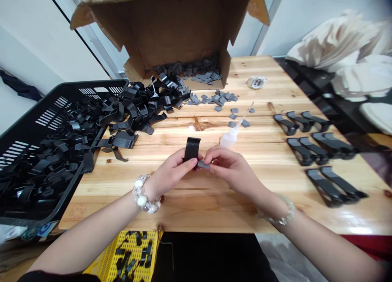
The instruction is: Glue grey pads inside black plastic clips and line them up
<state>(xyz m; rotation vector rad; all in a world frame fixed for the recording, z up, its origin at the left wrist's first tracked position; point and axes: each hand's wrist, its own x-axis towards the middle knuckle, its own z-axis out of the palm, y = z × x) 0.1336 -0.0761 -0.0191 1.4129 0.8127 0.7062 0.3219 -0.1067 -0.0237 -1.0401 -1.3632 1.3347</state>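
Note:
My left hand (171,172) is closed round a black plastic clip (192,148), held upright over the wooden table (214,192). My right hand (228,165) pinches a small grey pad (203,164) against the clip's lower end. Both hands meet at the middle of the table. Just beyond them lies a small white squeeze bottle (230,137) with a long nozzle. Grey pads (220,99) are scattered farther back. A heap of black clips (141,108) lies at the back left.
A black crate (36,123) full of clips stands at the left. An open cardboard box (177,33) holding grey pads lies on its side at the back. Rows of finished clips (318,151) lie at the right. A yellow basket (131,253) sits below the table edge.

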